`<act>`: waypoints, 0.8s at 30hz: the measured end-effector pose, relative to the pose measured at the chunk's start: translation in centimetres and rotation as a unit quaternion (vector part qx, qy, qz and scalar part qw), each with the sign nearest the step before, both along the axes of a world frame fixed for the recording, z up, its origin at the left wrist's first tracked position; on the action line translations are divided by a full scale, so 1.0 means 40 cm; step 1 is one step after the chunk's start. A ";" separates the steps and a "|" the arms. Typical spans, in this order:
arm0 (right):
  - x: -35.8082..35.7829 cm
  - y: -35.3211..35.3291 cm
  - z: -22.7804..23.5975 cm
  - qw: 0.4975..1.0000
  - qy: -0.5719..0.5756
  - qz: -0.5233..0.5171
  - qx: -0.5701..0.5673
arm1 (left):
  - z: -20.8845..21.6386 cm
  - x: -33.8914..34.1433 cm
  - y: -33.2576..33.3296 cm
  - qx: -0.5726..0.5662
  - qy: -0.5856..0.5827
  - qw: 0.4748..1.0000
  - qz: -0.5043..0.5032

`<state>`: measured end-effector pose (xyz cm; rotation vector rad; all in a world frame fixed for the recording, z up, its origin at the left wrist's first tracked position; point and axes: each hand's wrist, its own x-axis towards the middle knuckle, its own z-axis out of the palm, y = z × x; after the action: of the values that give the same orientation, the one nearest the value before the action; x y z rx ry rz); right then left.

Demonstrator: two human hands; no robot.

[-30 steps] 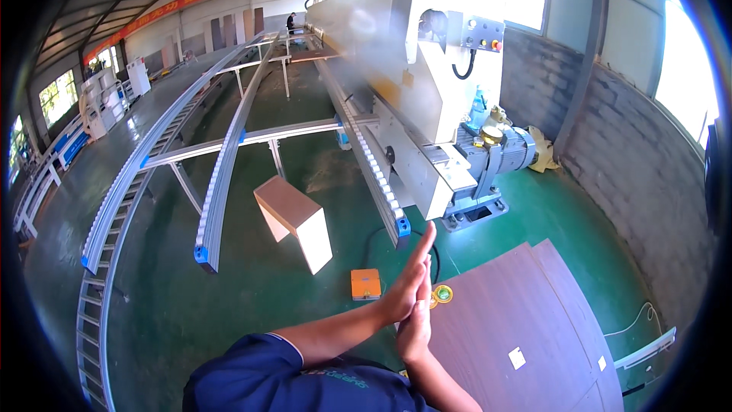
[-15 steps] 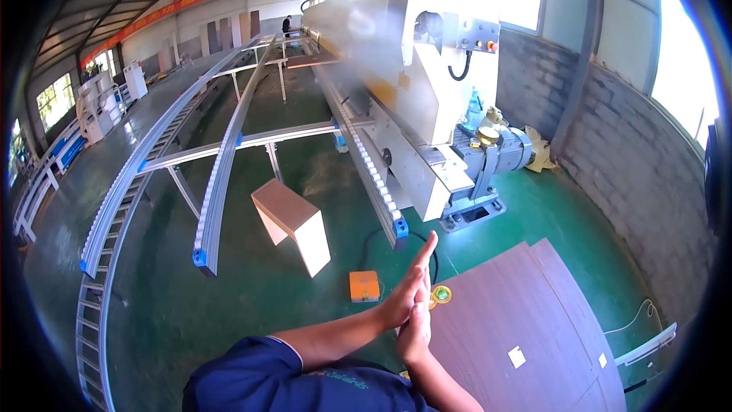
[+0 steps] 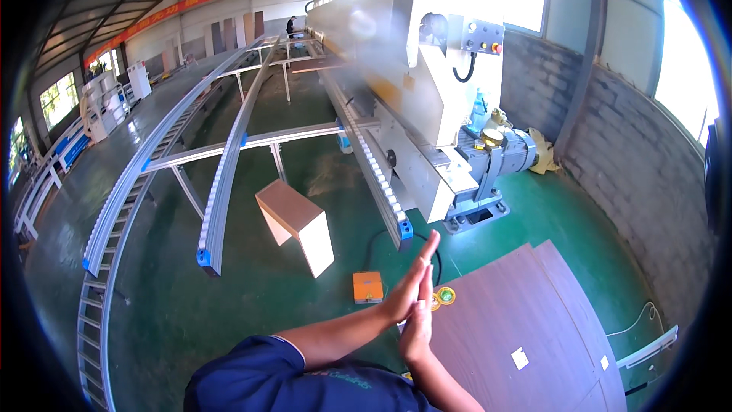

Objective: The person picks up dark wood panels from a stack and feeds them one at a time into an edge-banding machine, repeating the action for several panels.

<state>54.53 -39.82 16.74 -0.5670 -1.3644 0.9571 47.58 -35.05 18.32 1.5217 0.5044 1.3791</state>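
Palm against palm, my left hand [image 3: 409, 288] and my right hand [image 3: 417, 329] meet in front of my chest. The left fingers are stretched out straight and point up and away from me. The right hand lies flat against the left palm, its fingers partly covered. I see nothing held between them. Just right of the hands is a stack of brown wood-grain panels [image 3: 496, 301], with a round yellow and green roll of tape [image 3: 443, 297] on its near left corner. An orange box [image 3: 367, 288] sits on the green floor to the left of my hands.
A long machine [image 3: 450, 84] with a motor [image 3: 503, 156] runs into the distance. Roller rails [image 3: 217, 206] stretch along its left side. Between rails stands a folded brown-and-white board piece [image 3: 293, 217]. A person [image 3: 290, 26] stands far off. A grey wall [image 3: 625, 137] bounds the right.
The scene has shifted slightly to the right in view. My hands stay pressed together, with the fingers nearly unmoved.
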 end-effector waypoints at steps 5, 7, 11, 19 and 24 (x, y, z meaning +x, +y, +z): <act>0.105 0.094 0.033 0.991 0.091 -0.098 -0.015 | -0.082 0.058 -0.114 0.016 0.067 0.993 -0.096; 0.131 0.107 0.034 0.992 0.095 -0.087 -0.008 | -0.089 0.060 -0.112 0.022 0.067 0.990 -0.121; 0.047 0.050 0.009 0.998 0.026 -0.046 -0.015 | -0.099 0.036 -0.047 -0.064 -0.005 0.995 -0.077; 0.088 0.088 0.005 0.994 0.059 -0.088 -0.026 | -0.095 0.049 -0.101 -0.054 0.031 0.995 -0.080; 0.069 0.055 0.005 0.997 -0.005 -0.082 0.008 | -0.083 0.043 -0.061 -0.059 0.000 0.996 -0.069</act>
<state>57.29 -37.62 16.93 -0.6622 -1.3123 0.8091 49.29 -37.50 15.02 1.4339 0.4628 1.2212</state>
